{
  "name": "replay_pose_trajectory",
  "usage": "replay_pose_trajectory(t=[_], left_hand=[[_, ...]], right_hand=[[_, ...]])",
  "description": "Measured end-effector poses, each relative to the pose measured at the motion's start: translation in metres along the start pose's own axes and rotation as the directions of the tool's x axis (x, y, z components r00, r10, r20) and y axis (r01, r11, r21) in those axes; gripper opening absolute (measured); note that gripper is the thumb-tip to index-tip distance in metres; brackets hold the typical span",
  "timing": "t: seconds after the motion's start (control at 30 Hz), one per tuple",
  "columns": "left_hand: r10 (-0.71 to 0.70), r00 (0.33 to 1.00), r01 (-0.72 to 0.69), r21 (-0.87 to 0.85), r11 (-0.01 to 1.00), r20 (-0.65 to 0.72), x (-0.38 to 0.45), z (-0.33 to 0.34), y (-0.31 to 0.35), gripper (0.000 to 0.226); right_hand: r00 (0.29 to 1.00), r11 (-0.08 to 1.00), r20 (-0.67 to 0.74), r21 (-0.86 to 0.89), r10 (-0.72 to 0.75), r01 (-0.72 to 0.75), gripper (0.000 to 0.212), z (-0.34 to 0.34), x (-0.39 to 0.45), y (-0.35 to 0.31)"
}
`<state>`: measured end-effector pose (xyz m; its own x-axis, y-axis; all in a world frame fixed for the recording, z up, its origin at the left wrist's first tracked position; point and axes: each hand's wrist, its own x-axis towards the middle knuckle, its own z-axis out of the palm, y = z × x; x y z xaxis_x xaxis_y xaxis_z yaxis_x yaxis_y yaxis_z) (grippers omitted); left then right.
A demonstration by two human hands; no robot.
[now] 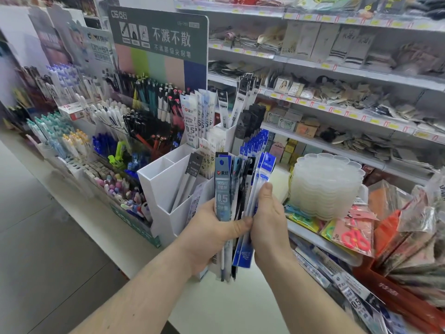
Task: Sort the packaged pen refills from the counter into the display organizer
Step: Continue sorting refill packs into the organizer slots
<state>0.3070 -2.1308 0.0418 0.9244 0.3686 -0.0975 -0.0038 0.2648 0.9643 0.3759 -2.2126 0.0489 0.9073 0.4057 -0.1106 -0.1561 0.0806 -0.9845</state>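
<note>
My left hand (209,230) grips a fanned bundle of packaged pen refills (222,189), held upright in front of the white display organizer (159,179). A grey-blue pack marked 0.5 faces me at the front of the bundle. My right hand (267,218) holds the blue and white refill packs (258,179) at the bundle's right side, fingers behind them and thumb against the left thumb. The organizer's stepped compartments hold several refill packs (197,121), and one front compartment holds a dark pack (190,174). More refill packs (356,300) lie on the counter at the lower right.
Pen displays (101,131) fill the counter to the left of the organizer. A stack of clear plastic trays (327,184) stands to the right, with packaged scissors (354,235) beside it. Stocked shelves (337,75) rise behind. Bare white counter (216,309) lies below my hands.
</note>
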Motion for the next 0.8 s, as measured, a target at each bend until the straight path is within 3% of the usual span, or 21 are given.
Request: replay_pose_trajectory(t=[0.1, 0.23, 0.4, 0.63, 0.8], left_hand=[[-0.011, 1.0, 0.01, 0.075, 0.997, 0.01, 0.001, -0.008, 0.004, 0.036], [0.009, 0.999, -0.005, 0.101, 0.995, -0.046, 0.001, -0.016, 0.015, 0.031], [0.097, 0.966, -0.081, 0.075, 0.994, -0.241, 0.009, -0.029, 0.028, 0.018], [0.136, 0.955, -0.127, 0.053, 0.991, -0.264, 0.014, -0.035, 0.033, 0.018], [0.12, 0.96, -0.109, 0.056, 0.992, -0.253, 0.017, -0.039, 0.035, 0.013]], right_hand=[[0.998, 0.998, 0.053, 0.057, 0.03, -0.033, 0.035, -0.004, 0.004, -0.002], [0.988, 0.999, 0.146, -0.002, 0.046, -0.046, 0.027, -0.019, 0.014, -0.013], [0.99, 0.999, -0.141, 0.042, -0.003, 0.009, 0.023, -0.046, 0.057, -0.026], [0.969, 0.955, -0.172, -0.267, -0.177, 0.127, 0.006, -0.044, 0.113, -0.019], [0.957, 0.849, -0.106, -0.495, -0.271, 0.186, 0.022, -0.026, 0.157, -0.004]])
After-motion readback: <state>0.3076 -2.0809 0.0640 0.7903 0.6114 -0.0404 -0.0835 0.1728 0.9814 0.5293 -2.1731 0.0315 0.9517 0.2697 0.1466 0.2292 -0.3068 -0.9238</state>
